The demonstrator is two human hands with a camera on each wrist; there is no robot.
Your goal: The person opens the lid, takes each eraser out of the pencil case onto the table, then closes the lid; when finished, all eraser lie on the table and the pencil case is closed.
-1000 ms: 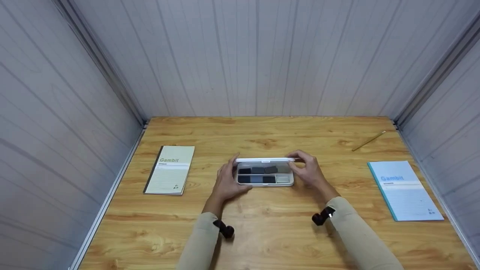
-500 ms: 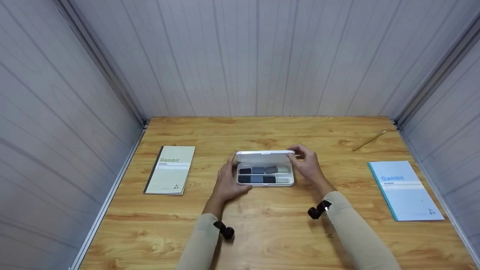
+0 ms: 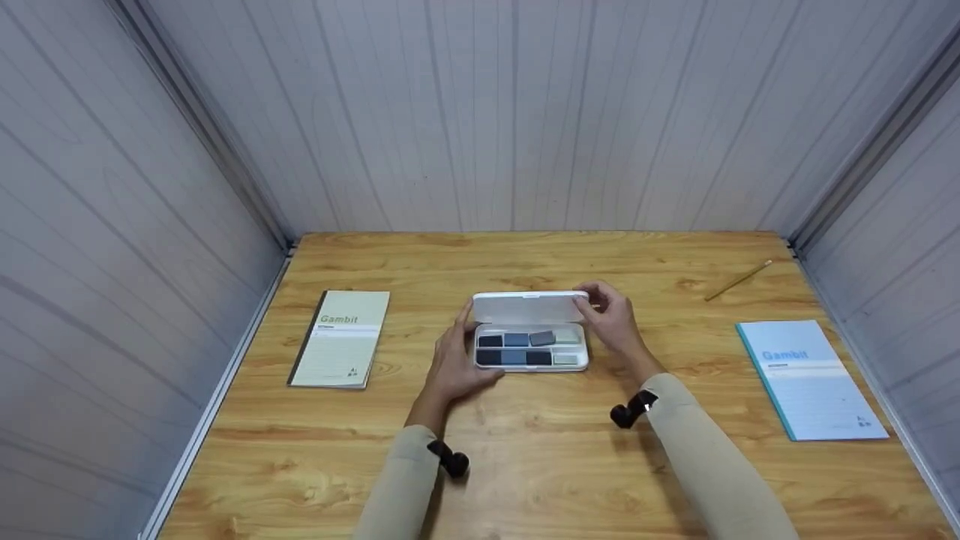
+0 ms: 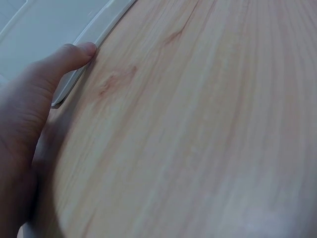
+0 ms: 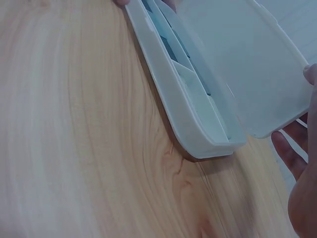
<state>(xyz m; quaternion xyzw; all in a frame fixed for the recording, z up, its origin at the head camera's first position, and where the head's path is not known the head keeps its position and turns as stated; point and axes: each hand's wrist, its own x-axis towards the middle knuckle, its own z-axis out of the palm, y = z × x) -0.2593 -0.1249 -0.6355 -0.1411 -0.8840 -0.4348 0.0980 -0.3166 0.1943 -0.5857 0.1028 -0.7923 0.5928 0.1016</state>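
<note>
A white lidded case (image 3: 532, 367) lies on the table in the head view, its lid (image 3: 525, 307) tilted up at the back. Two rows of compartments hold several small dark, grey-blue and pale blocks (image 3: 516, 340). My left hand (image 3: 452, 364) grips the case's left end, its thumb on the front edge, as the left wrist view also shows. With thumb and fingers my right hand (image 3: 615, 322) pinches the lid's upper right corner. The right wrist view shows the hinged lid (image 5: 242, 59) raised over the tray (image 5: 198, 106), where the near compartments at this end hold no dark block.
To the left lies a cream notebook (image 3: 341, 352) with a dark spine. A light blue notebook (image 3: 814, 390) lies on the right, with a pencil (image 3: 739, 281) behind it. Panel walls (image 3: 510, 120) enclose the wooden table (image 3: 540, 465) at the back and sides.
The lid has swung up and back from a lower tilt, with my right hand rising along at its corner. My left hand and the case have stayed in place.
</note>
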